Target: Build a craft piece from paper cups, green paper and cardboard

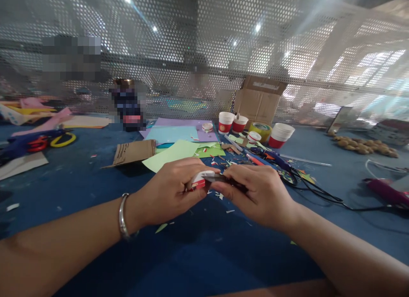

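Observation:
Between the fingers and thumb of my left hand (pixel 174 188) is a small cut-down piece of a paper cup (pixel 197 183), white on top with a red printed side. My right hand (pixel 260 192) is closed around a dark-handled cutting blade (pixel 214 177). Its metal part touches the cup piece's right side. My fingers hide most of the handle, so whether it belongs to a knife or scissors does not show. Small paper scraps (pixel 220 195) lie on the blue table (pixel 198 254) around and below both hands.
Green paper (pixel 172 154) and bent cardboard (pixel 134 153) lie beyond my left hand. Paper cups (pixel 281 135), yellow tape (pixel 261 130) and a cardboard box (pixel 259 100) stand farther back. A blue glue gun (pixel 273 155) with a black cable sits right. Yellow-handled scissors (pixel 64 139) lie left.

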Motion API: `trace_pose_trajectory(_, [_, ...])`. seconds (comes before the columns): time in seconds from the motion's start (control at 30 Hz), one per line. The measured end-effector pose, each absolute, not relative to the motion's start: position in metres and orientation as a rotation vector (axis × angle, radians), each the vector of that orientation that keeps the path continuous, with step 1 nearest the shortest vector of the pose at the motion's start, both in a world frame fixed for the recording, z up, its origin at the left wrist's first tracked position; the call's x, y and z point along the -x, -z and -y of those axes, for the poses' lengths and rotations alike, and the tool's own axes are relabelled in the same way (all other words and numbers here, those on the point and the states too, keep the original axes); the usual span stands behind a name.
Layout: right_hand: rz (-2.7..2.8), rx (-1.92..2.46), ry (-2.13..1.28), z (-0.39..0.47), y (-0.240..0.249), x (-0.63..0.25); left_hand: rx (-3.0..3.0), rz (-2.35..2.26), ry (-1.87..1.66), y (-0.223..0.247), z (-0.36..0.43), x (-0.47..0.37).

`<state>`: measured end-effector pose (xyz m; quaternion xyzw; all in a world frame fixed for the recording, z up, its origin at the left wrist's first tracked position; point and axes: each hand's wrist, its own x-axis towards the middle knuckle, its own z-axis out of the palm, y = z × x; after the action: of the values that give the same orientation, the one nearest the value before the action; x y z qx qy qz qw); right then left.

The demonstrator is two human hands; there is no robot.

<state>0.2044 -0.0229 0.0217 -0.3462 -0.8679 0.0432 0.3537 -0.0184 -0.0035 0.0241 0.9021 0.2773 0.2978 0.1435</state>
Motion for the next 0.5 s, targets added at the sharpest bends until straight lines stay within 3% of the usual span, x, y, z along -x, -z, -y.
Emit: trace_pose_trajectory(0.5, [2.002,1.197,-0.544,0.011,-0.021,-0.203,-2.101,-0.983,-0.826,-0.026,0.007,0.013])
